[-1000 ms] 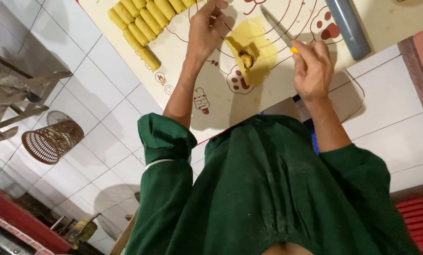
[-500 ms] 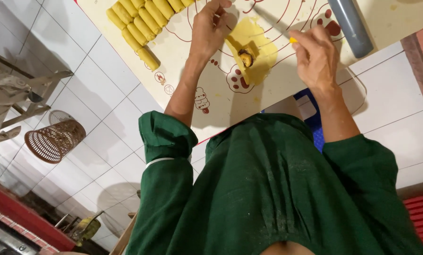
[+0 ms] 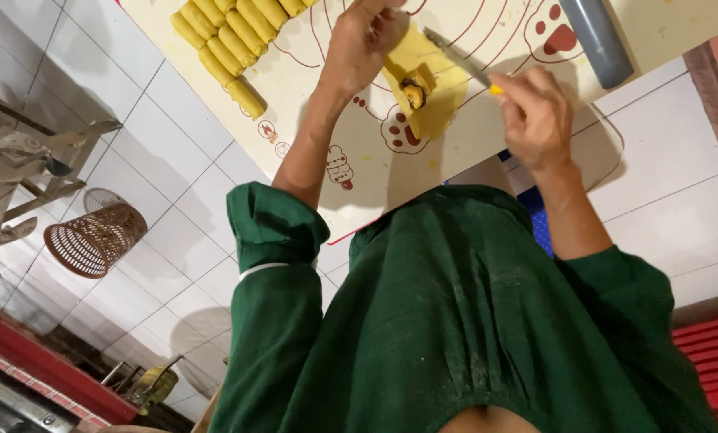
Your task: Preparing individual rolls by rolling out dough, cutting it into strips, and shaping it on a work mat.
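A cream baking mat (image 3: 351,168) with red prints lies on the white tiled floor. On it sits a yellow sheet of dough (image 3: 439,96) with a dark piece of filling (image 3: 413,93) on top. My left hand (image 3: 363,40) presses down on the dough's far left edge. My right hand (image 3: 535,116) grips a knife (image 3: 459,58) with a yellow handle, its blade lying across the dough. Several yellow rolled pieces (image 3: 231,32) lie in rows at the mat's upper left.
A grey rolling pin (image 3: 596,40) lies at the mat's upper right. A brown wire basket (image 3: 94,239) lies on the tiles at left, beside a metal rack (image 3: 14,176). My green garment (image 3: 455,321) fills the lower frame. A red crate (image 3: 716,369) is at lower right.
My right hand has moved up and left, bringing the knife blade over the dough. My left hand stays on the dough's edge.
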